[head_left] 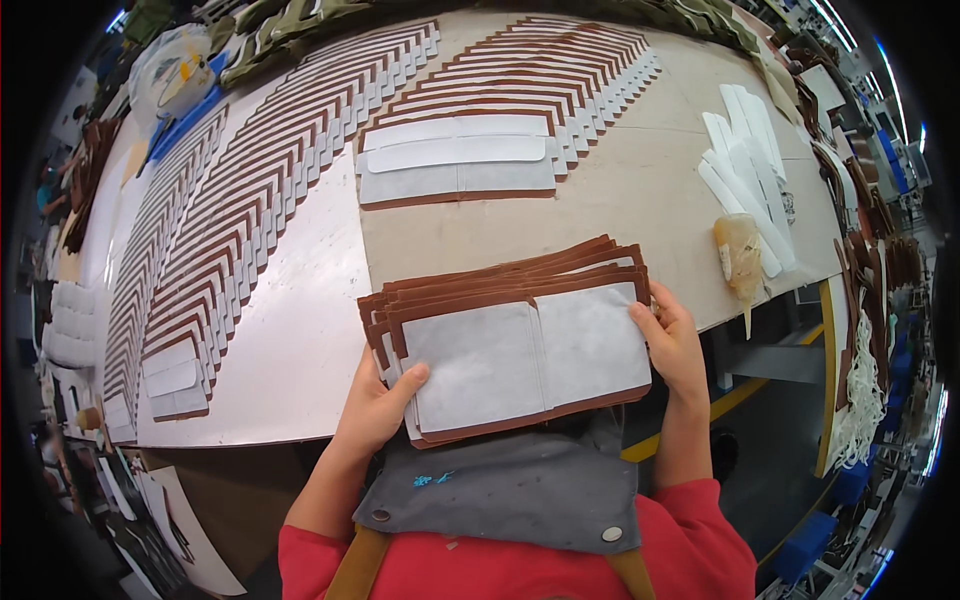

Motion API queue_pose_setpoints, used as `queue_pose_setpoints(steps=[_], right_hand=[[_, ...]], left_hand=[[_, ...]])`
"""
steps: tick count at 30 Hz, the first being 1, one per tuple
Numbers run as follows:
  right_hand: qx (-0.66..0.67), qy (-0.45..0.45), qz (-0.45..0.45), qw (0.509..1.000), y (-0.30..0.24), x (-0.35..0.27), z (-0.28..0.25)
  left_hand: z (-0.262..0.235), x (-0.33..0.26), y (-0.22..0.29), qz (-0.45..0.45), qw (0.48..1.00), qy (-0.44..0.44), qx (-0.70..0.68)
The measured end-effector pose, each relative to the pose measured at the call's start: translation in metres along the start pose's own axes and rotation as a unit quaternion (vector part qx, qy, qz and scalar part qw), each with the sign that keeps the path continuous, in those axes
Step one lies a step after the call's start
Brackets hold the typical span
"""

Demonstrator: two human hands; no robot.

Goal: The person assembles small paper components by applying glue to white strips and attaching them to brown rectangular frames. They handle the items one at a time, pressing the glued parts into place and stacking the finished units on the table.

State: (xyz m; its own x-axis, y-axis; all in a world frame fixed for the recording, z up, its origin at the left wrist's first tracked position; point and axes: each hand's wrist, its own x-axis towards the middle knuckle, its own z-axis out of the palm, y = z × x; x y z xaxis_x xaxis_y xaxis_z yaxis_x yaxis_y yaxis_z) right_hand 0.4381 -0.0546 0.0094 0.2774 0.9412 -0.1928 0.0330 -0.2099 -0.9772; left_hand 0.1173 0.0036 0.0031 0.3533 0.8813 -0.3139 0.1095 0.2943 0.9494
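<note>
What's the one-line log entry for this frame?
left hand: grips panel stack, left edge | right hand: grips same stack, right edge | table: overlapping panel rows, white strips

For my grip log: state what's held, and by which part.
A stack of brown panels with pale grey facing, held by its opposite side edges: the left hand on the left, the right hand on the right.

worktable (620, 215); 3 overlapping rows, brown-white panels (455, 155); white strips (745, 190); amber bottle (738, 245)
</note>
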Motion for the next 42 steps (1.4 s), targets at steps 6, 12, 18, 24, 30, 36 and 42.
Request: queue_pose_setpoints(steps=[6, 12, 18, 24, 30, 36, 42], right_hand=[[-0.024, 0.053, -0.029, 0.998, 0.010, 0.004, -0.022], [-0.074, 0.068, -0.038, 0.994, 0.022, 0.006, -0.025], [-0.050, 0.103, -0.073, 0.991, 0.013, 0.008, -0.025], [-0.151, 0.116, -0.023, 0.981, 0.013, 0.000, -0.040], [-0.054, 0.096, -0.065, 0.992, 0.008, -0.013, -0.053], [-0.070, 0.128, -0.087, 0.985, 0.012, -0.015, -0.060], [-0.330, 0.172, -0.211, 0.904, -0.002, -0.018, -0.053]], left_hand=[[0.021, 0.017, 0.005, -0.011, 0.999, -0.052, -0.011], [0.024, 0.021, 0.000, -0.004, 0.999, -0.042, 0.007], [0.036, 0.022, 0.005, -0.006, 1.000, -0.028, 0.013], [0.039, 0.035, 0.005, -0.017, 0.998, -0.059, -0.011], [0.054, 0.041, -0.002, -0.003, 0.997, -0.069, -0.037], [0.070, 0.049, 0.000, 0.013, 0.997, -0.072, -0.016], [0.072, 0.052, -0.001, -0.021, 0.997, -0.063, -0.049]])
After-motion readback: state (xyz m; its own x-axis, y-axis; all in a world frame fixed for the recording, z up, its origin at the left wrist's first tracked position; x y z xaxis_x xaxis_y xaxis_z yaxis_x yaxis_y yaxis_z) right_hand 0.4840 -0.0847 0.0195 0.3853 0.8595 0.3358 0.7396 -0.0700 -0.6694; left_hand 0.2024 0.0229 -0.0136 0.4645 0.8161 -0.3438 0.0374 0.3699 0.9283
